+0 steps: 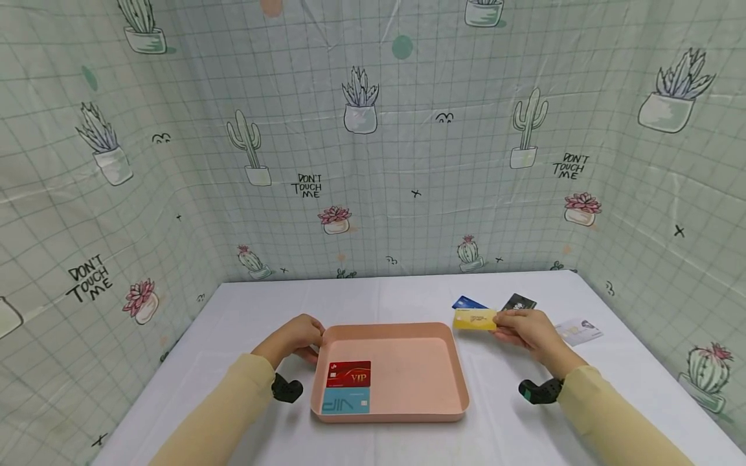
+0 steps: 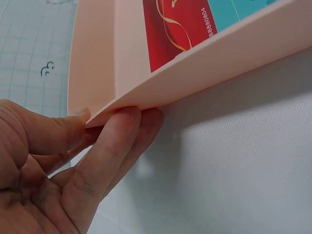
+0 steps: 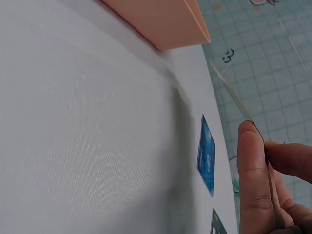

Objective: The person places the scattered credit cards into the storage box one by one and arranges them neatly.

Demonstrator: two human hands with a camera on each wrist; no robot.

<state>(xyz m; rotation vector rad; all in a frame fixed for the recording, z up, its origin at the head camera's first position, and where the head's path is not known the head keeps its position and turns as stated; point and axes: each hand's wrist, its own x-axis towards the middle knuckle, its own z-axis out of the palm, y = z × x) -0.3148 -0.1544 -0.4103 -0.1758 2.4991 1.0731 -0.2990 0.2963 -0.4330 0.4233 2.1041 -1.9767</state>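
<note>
My right hand [image 1: 527,329] pinches a yellow card [image 1: 474,319] between thumb and fingers, raised above the table to the right of the tray. The right wrist view catches this card nearly edge-on. With thumb and fingertips, my left hand [image 2: 73,156] grips the rim of a pink tray [image 1: 408,329] near its far left corner. Inside the tray, at the left, lie a red VIP card [image 1: 350,374] and, just nearer to me, a light blue card [image 1: 346,400].
Behind the yellow card lie a blue card [image 1: 468,302] and a black card [image 1: 519,301]. A pale silver card [image 1: 579,331] is farther right, partly behind the right wrist. White cloth covers the table [image 1: 262,427]; a printed curtain [image 1: 408,162] hangs around its back and sides.
</note>
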